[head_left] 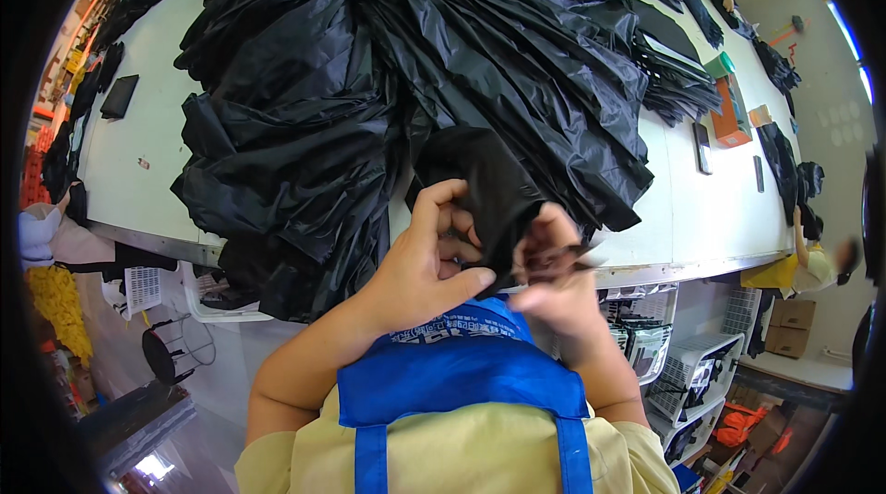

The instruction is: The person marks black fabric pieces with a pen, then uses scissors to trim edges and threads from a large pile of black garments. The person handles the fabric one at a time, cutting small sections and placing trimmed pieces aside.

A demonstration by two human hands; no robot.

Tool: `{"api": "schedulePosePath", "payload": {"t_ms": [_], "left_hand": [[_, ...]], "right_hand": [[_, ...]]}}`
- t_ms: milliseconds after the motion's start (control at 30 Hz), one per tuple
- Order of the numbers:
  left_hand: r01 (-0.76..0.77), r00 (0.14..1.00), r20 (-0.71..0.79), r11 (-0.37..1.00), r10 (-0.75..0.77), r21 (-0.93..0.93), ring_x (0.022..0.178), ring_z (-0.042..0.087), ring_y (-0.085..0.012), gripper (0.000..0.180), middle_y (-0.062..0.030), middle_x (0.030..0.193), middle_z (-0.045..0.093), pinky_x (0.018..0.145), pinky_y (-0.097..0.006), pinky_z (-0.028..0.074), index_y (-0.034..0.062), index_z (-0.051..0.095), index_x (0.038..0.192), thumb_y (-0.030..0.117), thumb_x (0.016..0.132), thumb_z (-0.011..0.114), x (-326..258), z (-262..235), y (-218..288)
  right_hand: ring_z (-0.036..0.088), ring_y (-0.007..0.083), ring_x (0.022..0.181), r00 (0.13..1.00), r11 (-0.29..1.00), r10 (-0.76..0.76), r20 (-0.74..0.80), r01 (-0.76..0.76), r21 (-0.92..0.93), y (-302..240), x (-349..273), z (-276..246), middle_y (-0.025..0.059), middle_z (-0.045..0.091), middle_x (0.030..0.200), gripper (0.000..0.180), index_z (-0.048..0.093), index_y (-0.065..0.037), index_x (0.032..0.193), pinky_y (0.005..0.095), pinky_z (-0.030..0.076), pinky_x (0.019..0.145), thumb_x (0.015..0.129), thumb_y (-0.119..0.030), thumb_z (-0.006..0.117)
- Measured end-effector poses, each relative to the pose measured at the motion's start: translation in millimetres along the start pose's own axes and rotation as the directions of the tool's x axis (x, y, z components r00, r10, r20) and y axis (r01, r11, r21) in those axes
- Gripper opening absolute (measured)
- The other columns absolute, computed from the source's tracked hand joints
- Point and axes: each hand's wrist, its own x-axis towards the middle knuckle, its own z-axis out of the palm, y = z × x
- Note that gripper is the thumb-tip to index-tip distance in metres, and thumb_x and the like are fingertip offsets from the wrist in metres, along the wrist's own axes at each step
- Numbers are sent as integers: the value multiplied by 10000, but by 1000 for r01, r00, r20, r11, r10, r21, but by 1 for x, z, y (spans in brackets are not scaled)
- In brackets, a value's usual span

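Black cloth point(480, 175), thin and slightly shiny, is raised in front of my chest at the table's near edge. My left hand point(434, 249) grips its left side, with the fingers curled into the folds and the thumb along the lower edge. At the right side of the same cloth is my right hand point(558, 272), its fingers bent and partly blurred by motion. A small dark pointed thing point(587, 259) juts out from those fingers; its kind is too blurred to tell. Behind both hands spreads a large heap of black fabric pieces point(517, 78), gathered at the far end.
The white table point(138, 148) carries a dark flat case point(119, 97), a phone point(702, 147) and an orange box point(732, 111). More black stacks point(669, 60) lie at the right. White baskets point(688, 383) stand below the edge. Other people sit at both sides.
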Motion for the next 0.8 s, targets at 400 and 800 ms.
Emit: {"api": "schedulePosePath", "payload": {"t_ms": [400,800], "left_hand": [[-200,719,-71,303,692,932,1231,389,-367,768,-191,1313,412,1024,-413,353,105,475,1328,-77,598,629,-4,-21,27],[-306,930,122,550,346,777,586,467,-138,519,-30,672,463,528,-266,355,81,655,1069,-100,589,730,1,-16,58]], "right_hand": [[489,118,684,877,725,-471,-92,326,-607,-1,6,4,109,502,975,351,557,-20,901,216,395,557,603,166,562],[495,152,667,813,590,-582,-22,404,-699,-12,-3,-10,112,532,912,224,606,-24,701,232,385,537,570,147,548]]}}
